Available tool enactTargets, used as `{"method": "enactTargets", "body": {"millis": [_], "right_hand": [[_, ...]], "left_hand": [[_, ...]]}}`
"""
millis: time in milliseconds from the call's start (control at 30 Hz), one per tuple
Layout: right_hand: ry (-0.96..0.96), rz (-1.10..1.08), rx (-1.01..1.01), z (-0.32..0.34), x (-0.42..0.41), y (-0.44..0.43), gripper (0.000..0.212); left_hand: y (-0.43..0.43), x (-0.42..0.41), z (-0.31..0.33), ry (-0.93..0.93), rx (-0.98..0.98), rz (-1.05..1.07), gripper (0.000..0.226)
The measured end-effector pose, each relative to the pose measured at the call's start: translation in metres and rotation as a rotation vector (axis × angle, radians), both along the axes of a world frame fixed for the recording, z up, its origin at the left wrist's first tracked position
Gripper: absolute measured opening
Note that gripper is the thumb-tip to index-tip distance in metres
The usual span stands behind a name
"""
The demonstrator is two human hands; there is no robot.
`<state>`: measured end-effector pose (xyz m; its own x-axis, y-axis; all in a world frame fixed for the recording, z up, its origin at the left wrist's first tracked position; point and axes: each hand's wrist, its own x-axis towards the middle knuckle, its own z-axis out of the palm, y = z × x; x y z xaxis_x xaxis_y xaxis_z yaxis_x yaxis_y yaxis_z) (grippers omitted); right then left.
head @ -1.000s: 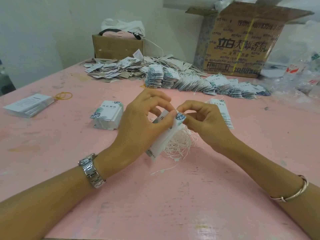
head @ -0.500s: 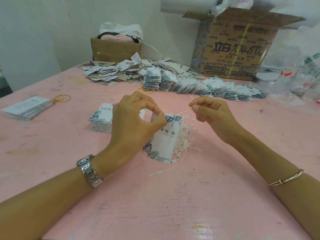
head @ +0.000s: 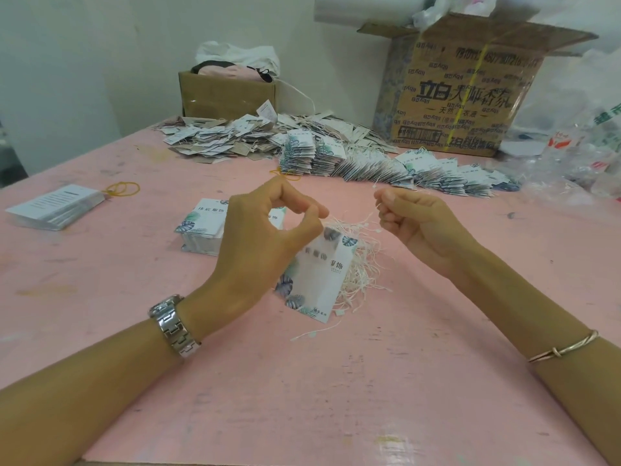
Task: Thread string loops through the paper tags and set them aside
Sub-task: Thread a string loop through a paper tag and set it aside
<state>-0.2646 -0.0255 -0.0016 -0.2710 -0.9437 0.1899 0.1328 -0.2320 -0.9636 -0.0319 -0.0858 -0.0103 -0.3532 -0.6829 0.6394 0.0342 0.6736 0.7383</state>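
Pulled farther right than a moment ago, the right hand (head: 420, 227) pinches a white string loop (head: 368, 217) running from the paper tag (head: 316, 277). The left hand (head: 268, 243) pinches the tag's top edge above the pink table (head: 336, 381). Loose string loops (head: 361, 274) lie beneath, and threaded tags (head: 420, 171) line the far side.

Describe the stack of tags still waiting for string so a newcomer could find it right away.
On the pink table, look just beyond the left hand. The neat squared stack of leaf-printed tags there shows no strings, unlike the fanned rows farther back.
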Motion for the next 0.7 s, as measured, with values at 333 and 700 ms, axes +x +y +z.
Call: {"method": "enactTargets", "body": {"millis": [333, 700], "right_hand": [[0.120, 0.186, -0.031, 0.005, 0.028, 0.010, 0.032], [0.301, 0.050, -0.135, 0.008, 0.038, 0.013, 0.021]], "left_hand": [[-0.002, -0.007, -0.002, -0.042, 0.055, -0.115, 0.007], [-0.001, -0.007, -0.003, -0.039, 0.147, -0.174, 0.006]]}}
